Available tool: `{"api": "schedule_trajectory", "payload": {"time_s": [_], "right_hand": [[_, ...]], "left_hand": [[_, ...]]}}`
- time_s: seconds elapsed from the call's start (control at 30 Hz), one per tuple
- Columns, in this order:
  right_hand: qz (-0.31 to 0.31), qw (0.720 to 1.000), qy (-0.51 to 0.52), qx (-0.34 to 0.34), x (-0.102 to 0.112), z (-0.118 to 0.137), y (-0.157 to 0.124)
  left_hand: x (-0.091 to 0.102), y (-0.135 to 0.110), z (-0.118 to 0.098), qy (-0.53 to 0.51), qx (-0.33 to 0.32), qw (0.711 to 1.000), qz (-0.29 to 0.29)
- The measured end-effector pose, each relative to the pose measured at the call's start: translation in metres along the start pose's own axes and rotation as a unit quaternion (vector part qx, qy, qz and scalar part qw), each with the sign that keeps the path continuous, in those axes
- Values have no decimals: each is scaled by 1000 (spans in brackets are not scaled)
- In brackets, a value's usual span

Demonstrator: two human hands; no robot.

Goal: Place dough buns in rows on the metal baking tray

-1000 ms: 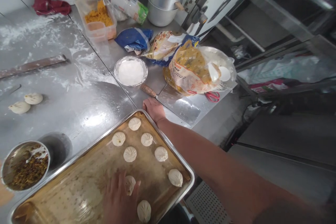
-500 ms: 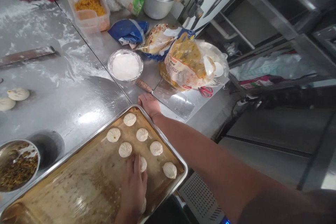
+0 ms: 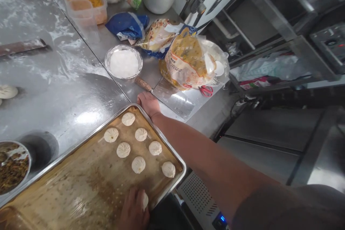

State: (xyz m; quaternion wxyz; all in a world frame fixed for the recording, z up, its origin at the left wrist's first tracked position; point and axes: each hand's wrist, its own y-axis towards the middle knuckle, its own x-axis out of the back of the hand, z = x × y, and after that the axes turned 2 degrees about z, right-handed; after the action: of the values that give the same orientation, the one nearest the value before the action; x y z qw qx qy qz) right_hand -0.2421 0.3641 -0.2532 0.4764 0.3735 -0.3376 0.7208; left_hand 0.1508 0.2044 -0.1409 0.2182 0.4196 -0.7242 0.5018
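Observation:
A metal baking tray (image 3: 67, 190) lined with brown sheet holds several pleated buns (image 3: 138, 165) near its right end. At the bottom, my left hand (image 3: 134, 208) is closed around the side of one bun (image 3: 145, 200), which the fingers partly cover. My right hand (image 3: 148, 102) rests with curled fingers on the table, just outside the tray's far corner. Whether those fingers grip anything is hidden. A scraper blade (image 3: 175, 97) with a brown handle (image 3: 143, 84) lies beside it. A bowl of white flour (image 3: 123, 63) stands beyond.
A bowl of chopped filling (image 3: 13, 169) stands left of the tray. The steel table (image 3: 88, 93) is dusted with flour and bears more buns (image 3: 8, 91). Packaging bags (image 3: 185, 63), red scissors (image 3: 206, 90), a plastic tub of orange filling (image 3: 99, 14) and pots (image 3: 159, 1) stand behind.
My left hand has moved down from one bun to another nearer the tray's front edge, uncovering the first. My right hand stays by the corner. The view has shifted slightly.

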Motion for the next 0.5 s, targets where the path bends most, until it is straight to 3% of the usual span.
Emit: {"api": "schedule_trajectory", "payload": {"time_s": [0.13, 0.23, 0.33, 0.4, 0.43, 0.5], "right_hand": [[14, 1000, -3, -6, 4, 1, -1], [26, 1000, 1, -6, 8, 1, -1], [23, 1000, 15, -5, 12, 2, 0], [13, 1000, 27, -5, 13, 1, 2], [7, 999, 34, -3, 12, 0, 3], [-9, 999, 45, 1, 9, -3, 7]], "left_hand": [[10, 34, -27, -34, -50, 998, 9], [6, 44, -44, -37, -46, 998, 34], [8, 40, -43, -17, -71, 997, -27], [31, 49, -27, -13, -126, 989, -73], [53, 61, -14, -3, -151, 984, -96], [121, 96, 24, 42, -149, 977, -149]]}}
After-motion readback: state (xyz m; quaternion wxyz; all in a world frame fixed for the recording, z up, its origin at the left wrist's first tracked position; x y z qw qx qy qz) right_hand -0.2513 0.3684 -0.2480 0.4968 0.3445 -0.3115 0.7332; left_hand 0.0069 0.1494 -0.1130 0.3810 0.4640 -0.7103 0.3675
